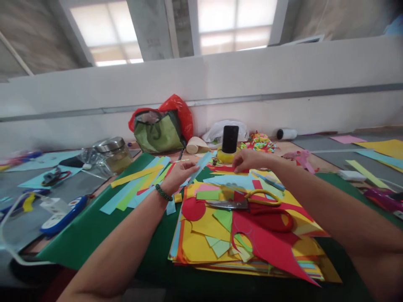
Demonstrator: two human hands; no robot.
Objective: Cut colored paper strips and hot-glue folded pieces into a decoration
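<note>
My left hand [180, 174], with a dark green bead bracelet at its wrist, pinches a light blue paper strip [203, 163] that slants upward. To the right, my right hand [244, 159] has its fingers drawn together and pointing down, just over red paper strips [222, 169]. Whatever may be between those fingers is hidden. Below both hands is a stack of coloured paper [185, 247], mostly yellow on top. Scissors [231, 204] with one yellow and one red handle loop lie on it, beside a red cut sheet [277, 253] and a red paper circle [193, 209].
Blue, green and yellow strips [135, 193] lie on a green mat [94, 226] at left. A phone [230, 139] stands in a yellow holder behind my hands. Farther back are a green bag [159, 132], a glass jar [115, 155] and colourful paper pieces [260, 143].
</note>
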